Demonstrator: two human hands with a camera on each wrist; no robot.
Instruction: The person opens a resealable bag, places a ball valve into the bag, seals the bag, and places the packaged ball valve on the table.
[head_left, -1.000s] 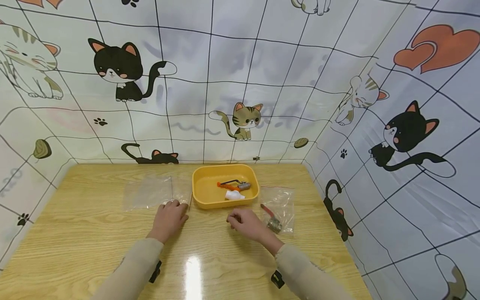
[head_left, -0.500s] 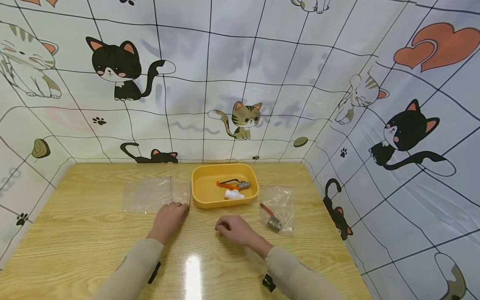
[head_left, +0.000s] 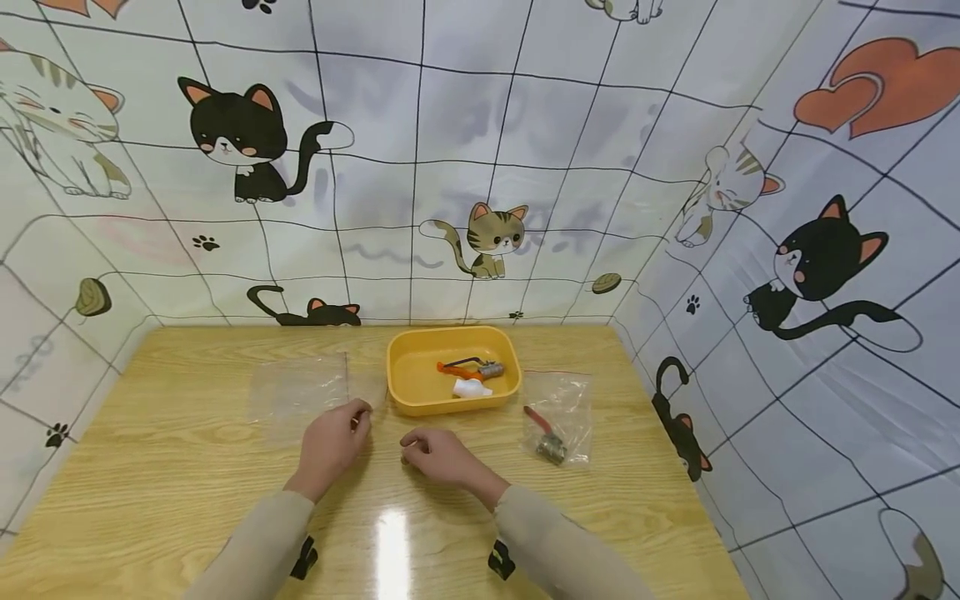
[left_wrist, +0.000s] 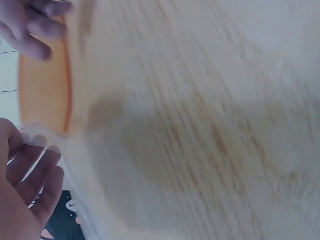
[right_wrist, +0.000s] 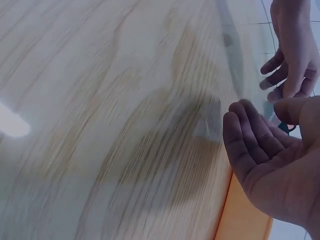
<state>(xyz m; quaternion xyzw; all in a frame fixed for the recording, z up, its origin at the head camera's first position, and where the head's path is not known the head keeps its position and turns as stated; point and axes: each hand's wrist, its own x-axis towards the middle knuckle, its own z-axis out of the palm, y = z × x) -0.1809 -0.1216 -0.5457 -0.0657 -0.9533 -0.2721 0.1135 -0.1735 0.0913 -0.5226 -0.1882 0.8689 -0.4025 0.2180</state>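
The flat bag (head_left: 296, 387) lay on the table (head_left: 187, 433), left of the tray (head_left: 412, 375), its right end close by the tray's side. It was clear, thin plastic, so see-through that the wood grain showed beneath it, with pale glints and soft creases over its surface. A thin dark line crossed it from far edge to near, and a fine red line ran along its edge by the left fingertips in the left wrist view. How much of it rose off the wood could not be told.

The left hand (head_left: 330, 442) pinched the bag's near right part between thumb and bent fingertips. The right hand (head_left: 442, 457) hung just beside it, over the wood in front of the tray, fingers side by side and loosely bent, the thumb apart from them.

The tray was yellow, with rounded corners. In it lay an orange piece (head_left: 452, 371), a black bent rod (head_left: 459, 362), a grey cylinder (head_left: 491, 369) and a white piece (head_left: 471, 388). Right of the tray, a second clear bag (head_left: 572, 404), red-lined at its far edge, lay with a red-handled metal piece (head_left: 551, 448).
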